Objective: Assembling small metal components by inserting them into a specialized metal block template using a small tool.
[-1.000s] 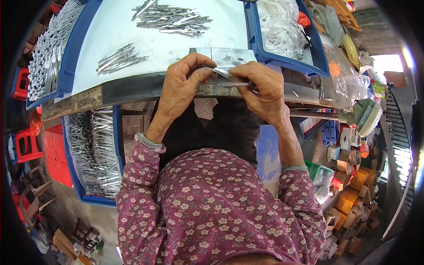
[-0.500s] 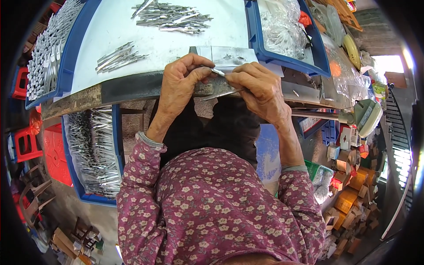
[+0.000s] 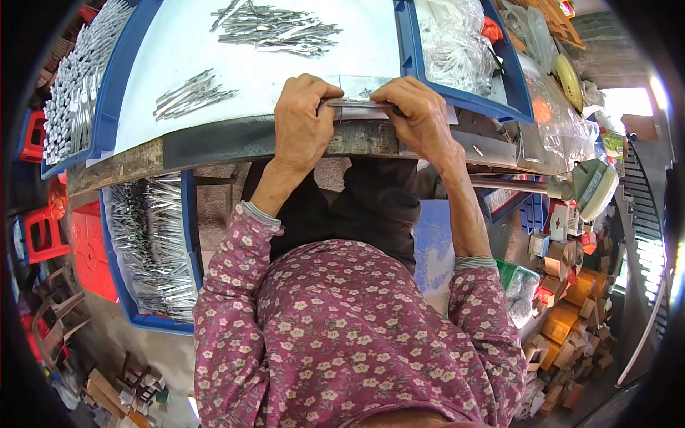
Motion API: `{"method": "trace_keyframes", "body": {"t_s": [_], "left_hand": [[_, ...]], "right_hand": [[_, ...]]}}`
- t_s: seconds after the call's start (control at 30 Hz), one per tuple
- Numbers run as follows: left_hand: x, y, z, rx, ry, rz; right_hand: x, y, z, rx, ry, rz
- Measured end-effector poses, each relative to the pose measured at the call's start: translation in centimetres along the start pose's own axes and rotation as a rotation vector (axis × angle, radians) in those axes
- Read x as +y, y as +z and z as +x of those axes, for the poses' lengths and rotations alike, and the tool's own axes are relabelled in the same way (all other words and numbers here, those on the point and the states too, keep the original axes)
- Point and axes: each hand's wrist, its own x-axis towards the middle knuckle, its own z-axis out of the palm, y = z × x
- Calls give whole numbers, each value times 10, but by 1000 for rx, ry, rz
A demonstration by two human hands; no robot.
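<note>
My left hand (image 3: pixel 307 118) is closed, its thumb and fingers pinching one end of a slim grey metal piece (image 3: pixel 357 104). Its other end disappears into my right hand (image 3: pixel 419 114), whose fingers are curled shut around it. The piece lies level between both hands, just above the front edge of the table (image 3: pixel 242 135). Whether a second thin part is pressed against it cannot be made out. Behind my hands is a flat plate (image 3: pixel 367 87) with dark smudges. Beyond, a small pile of thin metal pieces (image 3: pixel 189 94) and a larger pile (image 3: pixel 278 30) rest on white sheeting.
A blue tray (image 3: pixel 107 93) of upright metal pieces is at left; another blue tray (image 3: pixel 467 100) with clear plastic bags is at right. Below the table, a blue bin (image 3: pixel 191 235) of metal pieces stands beside a red stool (image 3: pixel 89 250). A machine arm (image 3: pixel 524 185) juts out at right.
Both hands have moved slightly away from my body, up to the table edge. The slim metal piece, earlier angled from my right hand alone, now spans level between both hands.
</note>
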Motion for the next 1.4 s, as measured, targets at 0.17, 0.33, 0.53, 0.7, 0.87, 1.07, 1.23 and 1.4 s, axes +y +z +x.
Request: {"method": "trace_keyframes", "body": {"t_s": [0.17, 0.33, 0.53, 0.7, 0.87, 1.07, 1.23, 1.4], "left_hand": [[-3, 4, -2, -1, -35, -21], [-4, 4, -5, 10, -21, -23], [-3, 3, -6, 19, -4, -3], [-4, 3, -5, 2, 2, -11], [-5, 2, -5, -3, -14, -31], [-6, 3, -1, -2, 27, -7], [-4, 3, -4, -17, 50, -5], [-4, 0, -5, -20, 77, 22]], "right_hand": [[5, 5, 4, 123, 103, 204], [-24, 1, 30, 299, 384, 739], [-24, 16, 26, 164, 269, 608], [-28, 4, 20, 179, 173, 165], [-54, -15, 30, 530, 16, 255], [-35, 8, 21, 170, 273, 77], [-35, -23, 14, 314, 380, 306], [-37, -14, 5, 603, 37, 53]]}}
